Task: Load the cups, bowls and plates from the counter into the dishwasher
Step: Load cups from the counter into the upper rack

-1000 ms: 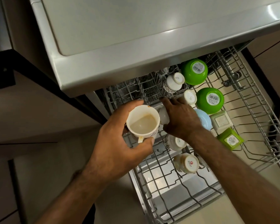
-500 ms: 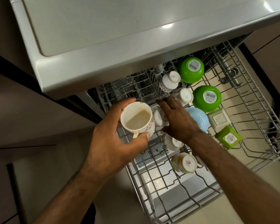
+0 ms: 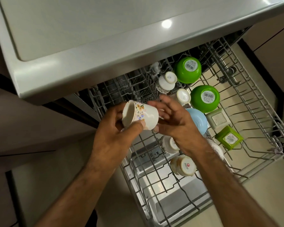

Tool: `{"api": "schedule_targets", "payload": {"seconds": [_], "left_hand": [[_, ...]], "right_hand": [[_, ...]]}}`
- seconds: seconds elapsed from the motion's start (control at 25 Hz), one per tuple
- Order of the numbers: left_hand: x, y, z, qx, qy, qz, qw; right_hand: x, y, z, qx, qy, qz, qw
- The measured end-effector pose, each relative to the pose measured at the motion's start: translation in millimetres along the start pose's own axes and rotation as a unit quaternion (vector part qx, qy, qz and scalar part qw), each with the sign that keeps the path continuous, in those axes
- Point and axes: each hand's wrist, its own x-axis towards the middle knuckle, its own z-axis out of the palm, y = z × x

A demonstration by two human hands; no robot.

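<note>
— What's your left grip doing?

— My left hand [image 3: 115, 136] is wrapping around a floral cup [image 3: 140, 117], thumb pressing its lower side and fingers curling behind the rim. I'm holding it tipped on its side, mouth facing left, above the left part of the pulled-out dishwasher rack [image 3: 261, 112], just under the edge of the counter [image 3: 88, 38].

— And your right?

— My right hand [image 3: 175, 122] is spreading open, fingers loose, palm turned toward the cup's base. The fingertips are lying at the base, but I'm not closing on anything with it; whether they are truly touching the cup I cannot tell.

— What's sitting in the rack beyond your hands?

— Just below my right wrist a white cup [image 3: 169, 145] is lying upside down, and nearer me a cream cup with a red logo [image 3: 184, 166] is lying on the wires too. Further back, two more white cups [image 3: 166, 82] [image 3: 184, 97] are standing inverted, one behind the other. To their right two green bowls [image 3: 188, 69] [image 3: 205, 98] are sitting bottom-up, barcode stickers showing. A pale blue bowl [image 3: 197, 120] is peeking out from behind my right hand, beside a pale square dish [image 3: 218, 118], and a green square dish [image 3: 228, 138] is resting just right of that, all upside down. The rack's right side is showing bare wires.
</note>
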Motion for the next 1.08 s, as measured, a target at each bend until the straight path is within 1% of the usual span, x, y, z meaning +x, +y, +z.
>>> {"api": "schedule_targets", "payload": {"seconds": [0.08,0.12,0.16,0.24,0.32,0.36,0.4,0.44,0.48,0.52,0.6,0.68,0.76,0.88,0.96,1.08], "left_hand": [[4,1,3,-0.033,-0.015,-0.005,0.999],[5,2,4,-0.048,-0.020,-0.007,0.999],[5,4,6,-0.057,-0.024,-0.007,0.998],[4,6,9,-0.056,-0.037,0.001,0.998],[4,8,11,-0.043,-0.036,0.000,0.998],[4,9,10,-0.029,-0.028,-0.001,0.999],[5,10,8,-0.009,-0.013,-0.003,1.000],[6,9,5,0.015,0.003,-0.004,1.000],[5,9,2,0.033,0.015,-0.003,0.999],[4,9,0,0.039,0.021,0.002,0.999],[1,8,-3,0.033,0.032,0.015,0.999],[-2,9,-4,0.031,0.035,0.024,0.999],[-6,13,-3,0.034,0.025,0.026,0.999],[-8,13,-7,0.044,0.022,0.034,0.998],[-9,12,-10,0.054,0.024,0.042,0.997],[-10,10,-12,0.067,0.031,0.051,0.996]], "right_hand": [[-3,-2,3,0.114,-0.046,0.017,0.992],[-4,-3,3,0.141,-0.054,0.025,0.988],[-4,-2,3,0.148,-0.047,0.031,0.987],[-1,-3,4,0.132,-0.001,0.036,0.991],[6,-8,2,0.105,0.047,0.022,0.993],[11,-14,-1,0.067,0.070,0.014,0.995],[20,-21,-6,0.006,0.092,0.010,0.996],[31,-27,-11,-0.077,0.104,0.006,0.992],[43,-31,-15,-0.176,0.102,-0.002,0.979],[56,-33,-18,-0.282,0.093,-0.012,0.955],[79,-31,-17,-0.462,0.059,-0.032,0.884],[95,-23,-12,-0.568,0.023,-0.036,0.822],[108,-13,-9,-0.621,-0.004,-0.034,0.783],[120,-4,-12,-0.656,-0.019,-0.010,0.754],[124,1,-16,-0.665,-0.026,-0.005,0.747],[120,4,-17,-0.659,-0.054,-0.026,0.750]]}}
